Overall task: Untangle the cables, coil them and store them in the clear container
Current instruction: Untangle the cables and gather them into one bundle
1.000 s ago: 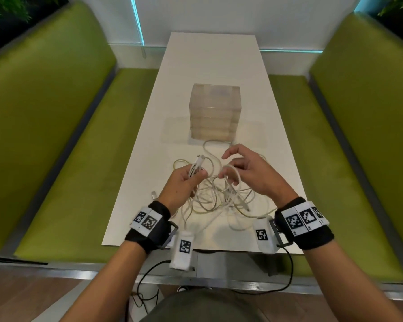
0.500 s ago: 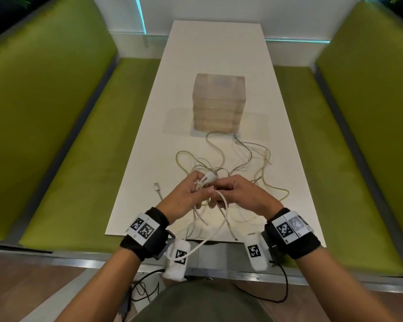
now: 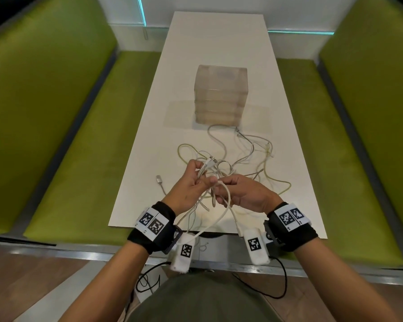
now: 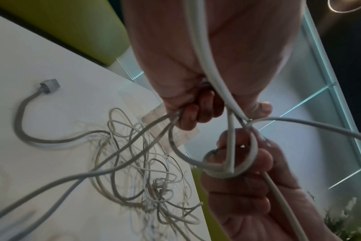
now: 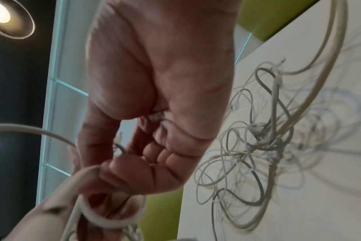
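With the left hand (image 3: 191, 182) curled round a white cable (image 3: 227, 201) and the right hand (image 3: 242, 194) pinching its loop above the tangle (image 3: 237, 163), short of the container (image 3: 221, 96), a hard pull risked tightening the knot.

Your path fwd is blocked by the cable tangle (image 3: 233, 168); bare table (image 3: 214, 38) opens beyond the clear container (image 3: 220, 96).

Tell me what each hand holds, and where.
Left hand grips a white cable just below its connector end; right hand pinches a loop of the same cable.
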The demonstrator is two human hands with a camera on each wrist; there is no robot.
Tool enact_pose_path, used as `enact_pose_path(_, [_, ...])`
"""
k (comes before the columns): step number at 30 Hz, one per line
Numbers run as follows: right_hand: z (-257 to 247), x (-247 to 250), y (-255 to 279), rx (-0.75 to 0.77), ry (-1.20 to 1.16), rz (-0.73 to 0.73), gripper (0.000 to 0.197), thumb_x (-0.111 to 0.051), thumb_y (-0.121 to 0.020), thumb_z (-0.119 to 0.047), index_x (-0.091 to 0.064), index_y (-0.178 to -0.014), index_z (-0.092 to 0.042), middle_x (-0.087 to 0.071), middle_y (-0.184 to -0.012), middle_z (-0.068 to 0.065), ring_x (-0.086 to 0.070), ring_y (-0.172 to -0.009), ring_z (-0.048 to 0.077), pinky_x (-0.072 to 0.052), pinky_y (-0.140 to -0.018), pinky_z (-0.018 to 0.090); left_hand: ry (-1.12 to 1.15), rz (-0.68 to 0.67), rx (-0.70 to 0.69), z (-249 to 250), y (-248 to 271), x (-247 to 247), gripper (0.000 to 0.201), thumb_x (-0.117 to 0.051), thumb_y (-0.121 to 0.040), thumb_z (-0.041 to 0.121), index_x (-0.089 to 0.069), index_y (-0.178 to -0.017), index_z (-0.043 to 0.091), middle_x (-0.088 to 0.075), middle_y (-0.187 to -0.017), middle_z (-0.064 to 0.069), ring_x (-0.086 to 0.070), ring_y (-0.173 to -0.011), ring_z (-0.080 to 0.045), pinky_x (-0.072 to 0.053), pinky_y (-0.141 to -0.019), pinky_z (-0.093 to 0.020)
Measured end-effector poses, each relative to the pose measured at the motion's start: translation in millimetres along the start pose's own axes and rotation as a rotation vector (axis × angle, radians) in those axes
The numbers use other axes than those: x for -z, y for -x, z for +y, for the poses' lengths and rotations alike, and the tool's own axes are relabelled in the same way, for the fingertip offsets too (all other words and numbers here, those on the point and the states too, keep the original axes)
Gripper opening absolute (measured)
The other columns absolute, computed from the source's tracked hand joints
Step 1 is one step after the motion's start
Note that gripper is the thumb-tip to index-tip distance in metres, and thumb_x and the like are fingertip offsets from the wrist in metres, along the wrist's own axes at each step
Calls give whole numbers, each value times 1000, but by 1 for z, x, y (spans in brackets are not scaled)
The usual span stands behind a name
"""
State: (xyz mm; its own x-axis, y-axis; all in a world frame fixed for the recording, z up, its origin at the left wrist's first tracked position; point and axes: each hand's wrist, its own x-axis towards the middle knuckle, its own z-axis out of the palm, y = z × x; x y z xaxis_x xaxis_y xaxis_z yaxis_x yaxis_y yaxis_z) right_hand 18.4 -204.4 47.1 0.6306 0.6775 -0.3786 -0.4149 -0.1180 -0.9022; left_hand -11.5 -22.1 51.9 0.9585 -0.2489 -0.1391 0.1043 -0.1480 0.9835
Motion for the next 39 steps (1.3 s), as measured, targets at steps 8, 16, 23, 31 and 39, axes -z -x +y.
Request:
enact_pose_path(8, [0, 19, 13, 32, 344, 72, 10, -55, -88, -2, -65, -88, 0, -60, -74, 7, -51, -61, 9, -42, -59, 21, 11, 195, -15, 3, 13, 33, 17, -43, -99, 31, -46, -98, 14, -37, -61, 11, -35, -55, -5, -34, -56, -23])
enact_pose_path(16, [31, -14, 10, -162, 1092, -122, 13, -60, -82, -18, -69, -90, -14, -58, -68, -9, -50, -63, 6, -42, -64, 28, 243, 424, -35, -1, 16, 60, 24, -35, -104, 18, -45, -81, 14, -28, -55, 12, -24, -49, -7, -27, -50, -23])
enact_pose_path(23, [71, -33, 5, -325, 1070, -54, 47, -71, -80, -18, -44, -118, -19, -65, -102, 12, -62, -87, 26, -51, -77, 39, 286, 444, -89, 9, 17, 58, 25, -36, -103, 20, -44, -81, 14, -29, -55, 11, -23, -49, -9, -27, -48, -20])
enact_pose_path(31, [74, -30, 6, -260, 956, -95, 23, -67, -85, -22, -58, -105, -16, -67, -97, 6, -60, -75, 15, -51, -73, 32, 308, 402, -79, 10, 18, 52, 25, -36, -103, 20, -44, -80, 14, -27, -55, 11, -22, -50, -10, -27, -48, -20])
enact_pose_path(39, [62, -26, -6, -90, 905, 131, 39, -65, -87, -31, -55, -124, -24, -52, -113, -2, -55, -87, 13, -46, -81, 27, 375, 362, -65, 9, 17, 46, 24, -37, -103, 19, -45, -81, 14, -26, -56, 10, -20, -50, -10, -25, -48, -21])
